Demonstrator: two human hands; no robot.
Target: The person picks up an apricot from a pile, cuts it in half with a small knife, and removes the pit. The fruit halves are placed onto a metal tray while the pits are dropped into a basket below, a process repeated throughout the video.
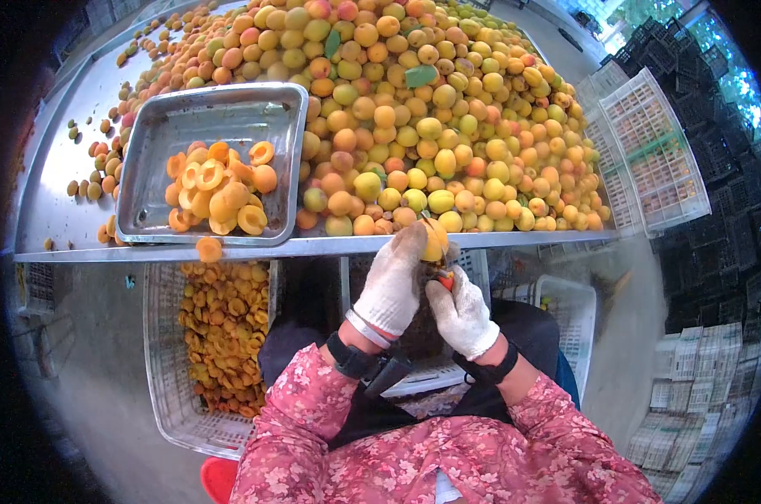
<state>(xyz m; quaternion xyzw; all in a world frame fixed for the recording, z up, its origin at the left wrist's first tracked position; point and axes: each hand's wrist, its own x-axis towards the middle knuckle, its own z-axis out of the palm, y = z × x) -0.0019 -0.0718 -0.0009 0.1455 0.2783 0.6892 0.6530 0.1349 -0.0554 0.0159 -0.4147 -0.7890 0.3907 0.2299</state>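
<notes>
My left hand (394,281), in a white glove with stained fingertips, is closed around a yellow apricot (435,241) at the table's front edge. Close against it, my gloved right hand (464,315) grips a small red-handled tool (447,282). The tool's working end is hidden between the hands, so its kind cannot be made out. Behind the hands, a large heap of whole apricots (414,126) covers much of the table. To the left, a metal tray (154,126) holds a small pile of apricot halves (221,189).
An apricot half (209,249) rests on the metal table's front rim (86,254). Below left stands a crate (158,370) full of apricot halves. Another white crate (577,323) is low on the right. A plastic crate (657,151) stands beyond the table's right side, near stacked dark crates (691,202).
</notes>
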